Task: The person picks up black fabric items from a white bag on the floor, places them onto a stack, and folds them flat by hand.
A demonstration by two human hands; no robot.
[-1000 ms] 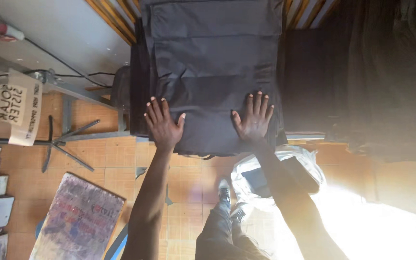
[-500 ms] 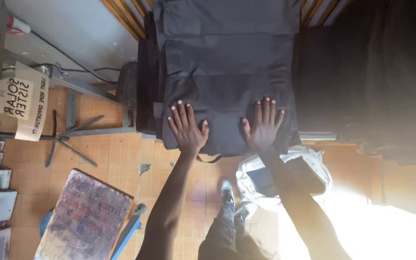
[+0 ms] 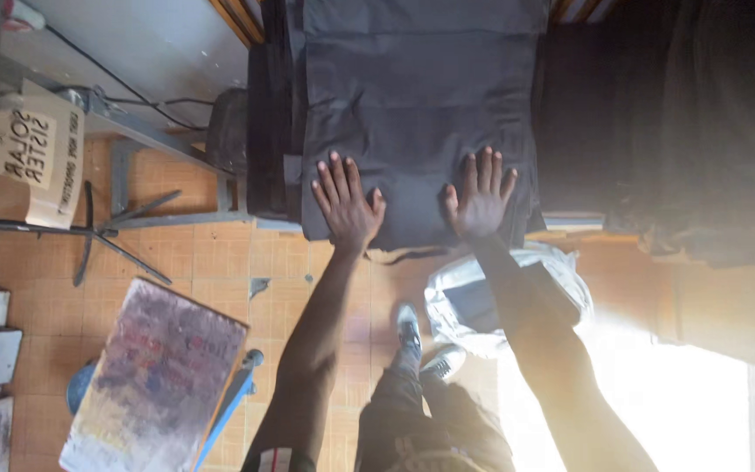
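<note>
Both arms reach up mid-frame, left hand [image 3: 345,207] and right hand [image 3: 481,197] flat, palms down, fingers spread.

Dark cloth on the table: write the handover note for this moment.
Left hand: flat, fingers spread, palm down on the dark cloth near its front edge.
Right hand: the same, beside it, apart from the left.
Cloth: lies on the table, with creases across it.
Done: cloth laid out, both palms pressing it.
Left: creases above the hands.
Floor: stained board, plastic bag by the feet.
</note>
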